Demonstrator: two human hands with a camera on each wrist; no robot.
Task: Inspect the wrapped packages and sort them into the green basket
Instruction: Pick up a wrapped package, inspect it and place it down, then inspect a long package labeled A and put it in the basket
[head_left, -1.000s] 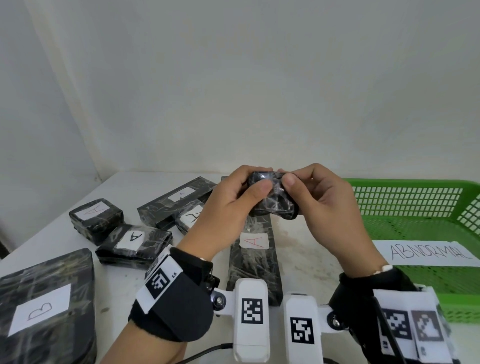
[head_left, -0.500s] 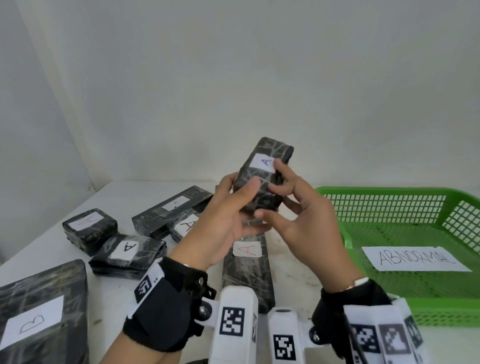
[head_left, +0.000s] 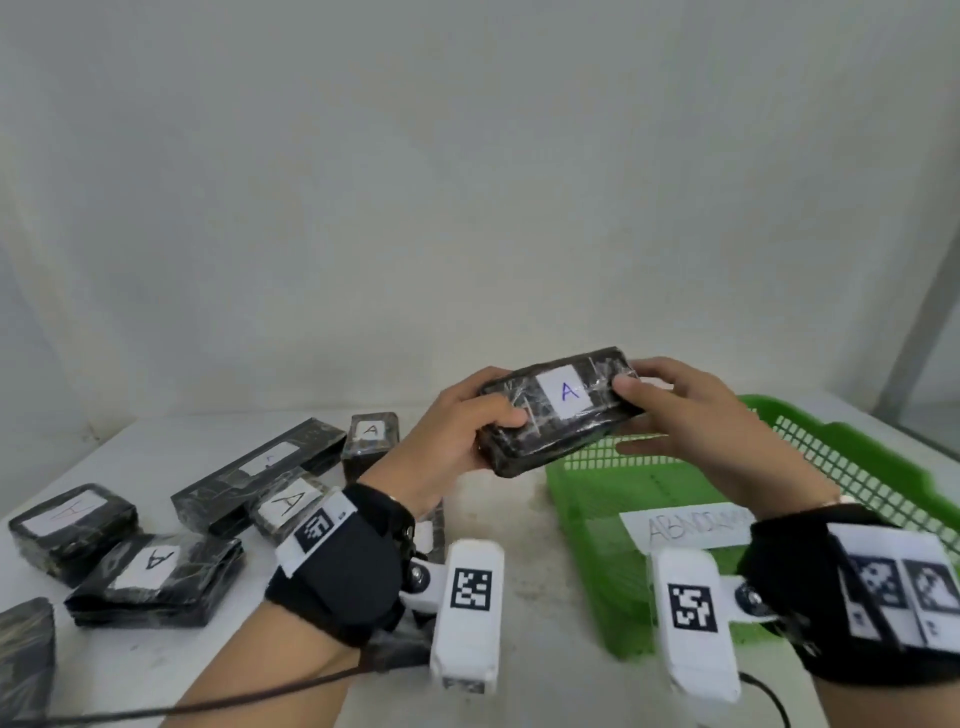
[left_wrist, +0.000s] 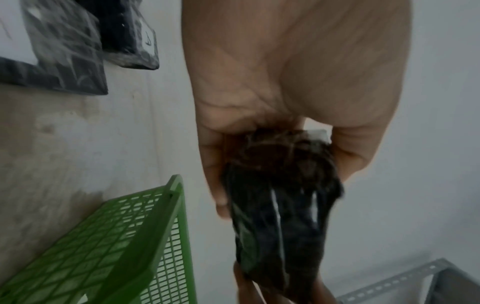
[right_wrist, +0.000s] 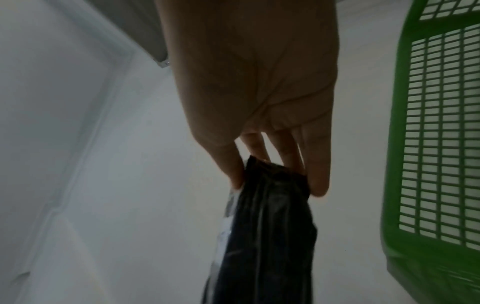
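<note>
Both hands hold one black wrapped package (head_left: 558, 415) level in mid-air at centre frame: the left hand (head_left: 457, 436) curls round its left end, thumb on top, while the right hand (head_left: 691, 415) pinches its right end. It hangs over the near-left rim of the green basket (head_left: 852, 467), clear of the desk (head_left: 519, 519), its white label reading "A". More "A"-labelled packages (head_left: 156, 571) lie at lower left, and a blurred paper sign (head_left: 685, 527) lies in the basket.

We see both forearms raised forward with black wrist straps, the left hand (head_left: 452, 431) curled around one end of the wrapped package (head_left: 558, 415) and the right hand (head_left: 691, 421) pinching the other end between thumb and fingers (right_wrist: 318, 164)
</note>
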